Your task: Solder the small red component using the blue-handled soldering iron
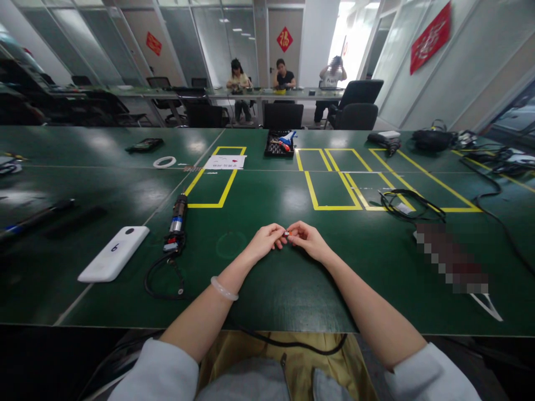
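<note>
My left hand (268, 239) and my right hand (307, 236) meet above the green table (267, 295). Between their fingertips is a small orange-and-white piece (287, 234), too small to make out its kind. Both hands pinch it, with thumbs and fingers bent close together; the fingers partly hide it. An electric screwdriver (178, 220) with a black cord lies to the left of my left hand. Further left rests a white flat case (112, 254) marked with a 6 or 9.
Beyond my hands stands a black tray (267, 149) holding blue and red items. Yellow tape outlines (334, 208) mark the table, near a paper sign (225, 162) and a white ring (164, 162). Black cables (412, 203) lie right. Several people sit at a far table.
</note>
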A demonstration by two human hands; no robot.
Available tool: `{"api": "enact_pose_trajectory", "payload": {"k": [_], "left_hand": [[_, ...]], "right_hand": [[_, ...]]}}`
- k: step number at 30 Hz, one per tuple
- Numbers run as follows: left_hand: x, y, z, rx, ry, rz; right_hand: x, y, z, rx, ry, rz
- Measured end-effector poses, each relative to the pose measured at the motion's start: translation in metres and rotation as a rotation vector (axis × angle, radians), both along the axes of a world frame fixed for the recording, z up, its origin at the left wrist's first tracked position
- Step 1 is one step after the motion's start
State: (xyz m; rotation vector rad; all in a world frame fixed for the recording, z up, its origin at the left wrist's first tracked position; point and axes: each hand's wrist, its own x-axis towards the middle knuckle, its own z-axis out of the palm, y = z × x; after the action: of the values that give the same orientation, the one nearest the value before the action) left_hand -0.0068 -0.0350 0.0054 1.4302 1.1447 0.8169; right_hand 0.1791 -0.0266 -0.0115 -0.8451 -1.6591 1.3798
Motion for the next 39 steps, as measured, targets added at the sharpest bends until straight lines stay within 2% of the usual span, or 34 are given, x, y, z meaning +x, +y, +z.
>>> {"api": "enact_pose_trajectory", "payload": {"k": [5,12,17,22,26,32,36,39], "left_hand": [[0.001,-0.002,0.001,0.003,-0.011,-0.001],[0.004,0.005,-0.005,0.006,-0.037,0.078],[0.003,0.018,-0.008,0.018,-0.072,0.096],[0.003,0.027,-0.013,0.042,-0.075,0.107],[0.003,0.025,-0.013,0.013,-0.125,0.168],[0.002,0.019,-0.011,0.063,-0.107,0.144],[0.001,0.019,-0.009,0.099,-0.052,0.118],[-0.007,0.015,0.002,0.136,0.066,0.093]], "right_hand": [[0.0,0.003,-0.002,0.03,-0.032,-0.043],[-0.004,0.01,-0.004,0.027,-0.065,-0.091],[-0.009,0.024,-0.004,-0.064,-0.099,-0.164],[-0.011,0.035,-0.005,-0.108,-0.096,-0.136],[-0.01,0.036,-0.008,-0.047,-0.081,-0.158],[-0.009,0.029,-0.011,0.106,-0.218,-0.189],[-0.008,0.026,-0.008,0.116,-0.213,-0.197],[-0.006,0.026,-0.007,0.089,-0.197,-0.202]]}}
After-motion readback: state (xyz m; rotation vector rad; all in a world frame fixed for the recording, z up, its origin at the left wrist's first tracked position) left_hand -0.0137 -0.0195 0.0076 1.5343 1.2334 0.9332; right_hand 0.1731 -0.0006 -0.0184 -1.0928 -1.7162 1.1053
